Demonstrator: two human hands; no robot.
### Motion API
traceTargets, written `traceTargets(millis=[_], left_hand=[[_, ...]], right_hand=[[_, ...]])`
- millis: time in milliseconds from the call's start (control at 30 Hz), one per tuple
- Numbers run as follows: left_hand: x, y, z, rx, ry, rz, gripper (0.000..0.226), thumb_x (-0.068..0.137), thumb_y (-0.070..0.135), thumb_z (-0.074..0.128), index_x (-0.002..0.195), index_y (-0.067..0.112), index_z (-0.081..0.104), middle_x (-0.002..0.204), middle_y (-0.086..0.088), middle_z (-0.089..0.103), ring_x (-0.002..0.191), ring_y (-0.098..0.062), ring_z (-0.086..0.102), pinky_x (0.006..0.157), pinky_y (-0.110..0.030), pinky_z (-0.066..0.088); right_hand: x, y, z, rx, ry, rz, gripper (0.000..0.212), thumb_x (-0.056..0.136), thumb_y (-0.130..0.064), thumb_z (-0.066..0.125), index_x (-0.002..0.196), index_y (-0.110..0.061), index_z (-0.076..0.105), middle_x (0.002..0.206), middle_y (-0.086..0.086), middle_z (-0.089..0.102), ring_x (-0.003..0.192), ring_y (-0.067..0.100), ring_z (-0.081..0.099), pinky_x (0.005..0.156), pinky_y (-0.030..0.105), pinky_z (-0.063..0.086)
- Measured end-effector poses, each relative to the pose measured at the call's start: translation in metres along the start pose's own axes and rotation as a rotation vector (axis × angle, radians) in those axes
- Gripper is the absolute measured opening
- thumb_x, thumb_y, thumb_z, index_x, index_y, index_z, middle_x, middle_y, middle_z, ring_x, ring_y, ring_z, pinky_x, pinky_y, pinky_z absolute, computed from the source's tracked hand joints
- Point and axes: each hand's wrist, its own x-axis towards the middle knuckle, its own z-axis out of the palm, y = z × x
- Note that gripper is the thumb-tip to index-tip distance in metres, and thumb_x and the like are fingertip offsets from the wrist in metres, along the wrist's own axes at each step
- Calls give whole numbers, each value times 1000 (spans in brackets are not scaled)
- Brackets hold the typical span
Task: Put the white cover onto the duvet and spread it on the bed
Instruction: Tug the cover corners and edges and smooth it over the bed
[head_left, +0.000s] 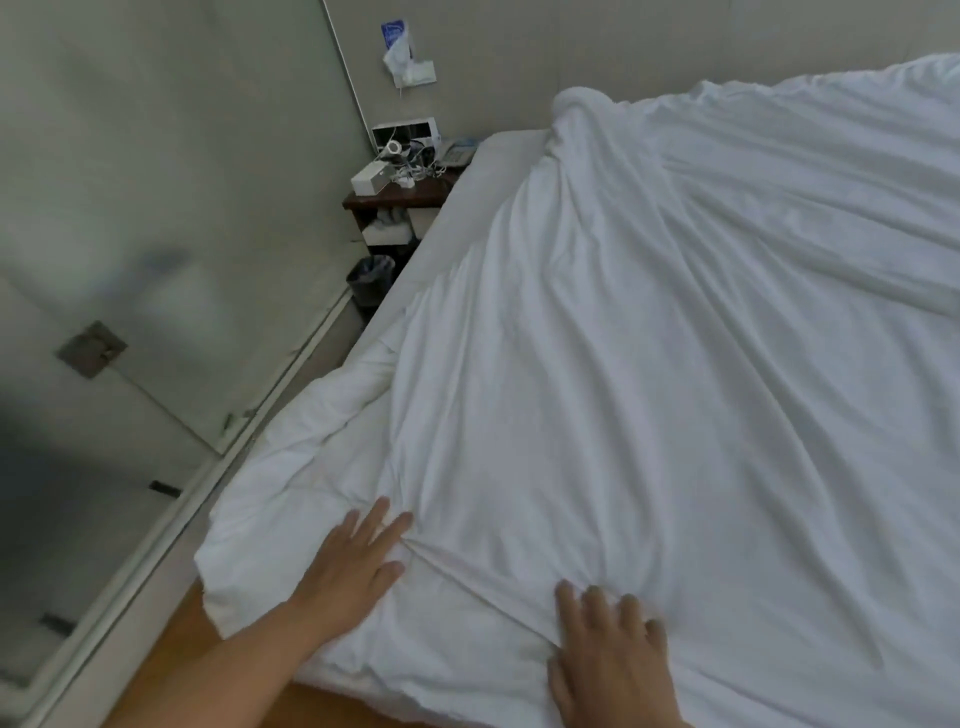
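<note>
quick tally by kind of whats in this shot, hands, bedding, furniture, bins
hands: 2, left hand and right hand, both flat on the duvet
duvet: 1
bedside table: 1
waste bin: 1
total: 5

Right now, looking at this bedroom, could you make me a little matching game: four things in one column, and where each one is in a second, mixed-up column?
Things:
1. left hand
2. right hand
3. nightstand
4. bin

Places:
A. on the floor between nightstand and bed
B. flat on the duvet near its rumpled corner
C. by the wall at the head of the bed, with clutter on top
D. flat on the duvet at the near edge, lower in the picture

Pairs: 1-B, 2-D, 3-C, 4-A
</note>
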Motion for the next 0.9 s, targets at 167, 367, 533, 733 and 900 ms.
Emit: traceTargets(millis=[167, 367, 533, 733, 900], left_hand=[[7, 10, 6, 31, -30, 27, 94, 61, 81, -36, 149, 58, -12, 168, 11, -17, 155, -31, -10, 124, -44, -5], [25, -13, -17, 9, -172, 146, 64, 99, 71, 25, 158, 49, 12, 170, 9, 0, 154, -36, 2, 125, -47, 3], [43, -33, -24, 12, -240, 266, 54, 104, 59, 24, 156, 50, 14, 168, 8, 8, 149, -39, 13, 124, -49, 11], [89, -41, 20, -39, -157, 368, 52, 60, 68, 53, 104, 46, 69, 94, 10, 70, 59, -18, 63, 47, -26, 50], [166, -99, -27, 48, 231, 579, 40, 56, 64, 74, 67, 25, 74, 56, 9, 51, 60, -11, 43, 50, -26, 38]], right_hand=[[21, -17, 3, 41, -33, 226, 76, 33, -24, 95, 98, -18, 57, 75, 14, 57, 58, 36, 55, 59, 56, 48], [34, -37, -40, -13, -116, 304, 48, 91, -56, 44, 136, -40, 40, 128, -8, 57, 115, 31, 59, 97, 42, 51], [81, -54, -32, -7, -438, 442, 82, 64, -86, 38, 127, -36, 49, 132, -3, 57, 124, 30, 58, 104, 48, 46], [228, -164, -83, 128, -297, 386, 64, 85, -52, 60, 138, -17, 50, 130, 5, 60, 117, 26, 62, 92, 34, 50], [361, -227, -86, 329, 37, 427, 57, 90, -60, 55, 128, -22, 35, 115, 1, 51, 114, 27, 56, 90, 37, 50]])
